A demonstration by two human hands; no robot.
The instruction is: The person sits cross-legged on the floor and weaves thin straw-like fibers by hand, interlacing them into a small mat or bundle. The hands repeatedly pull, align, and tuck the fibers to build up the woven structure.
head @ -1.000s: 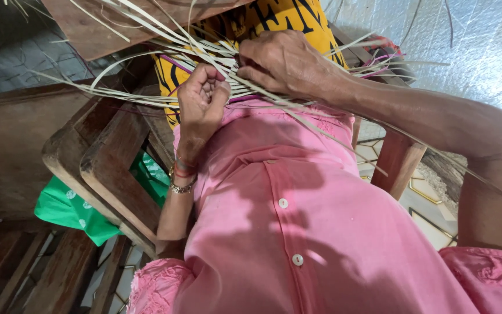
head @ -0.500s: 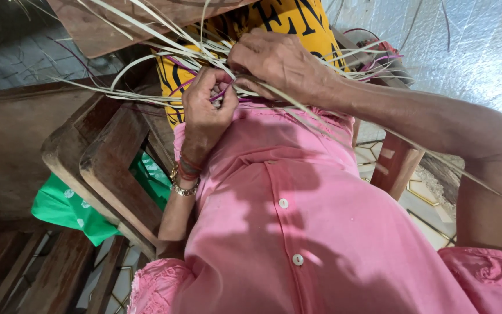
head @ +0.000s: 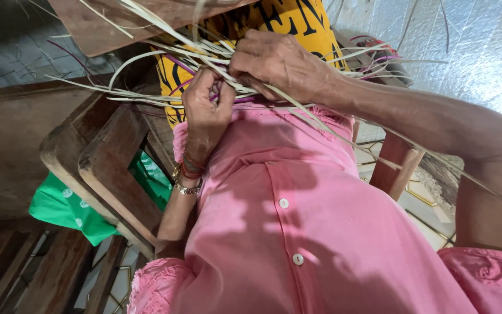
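Wooden chair parts and a green bag fill the left, with patterned floor tiles beyond the pink shirt. Since a second ago both hands have shifted slightly left in view (the camera moved too), and the left hand has curled tighter on the pale strips. The right hand lies closed over the bundle against the yellow cloth.

Single head-worn view, looking steeply down the wearer's pink shirt at close range. Hands fill upper frame; wooden chair at left, tiled floor beyond at right.
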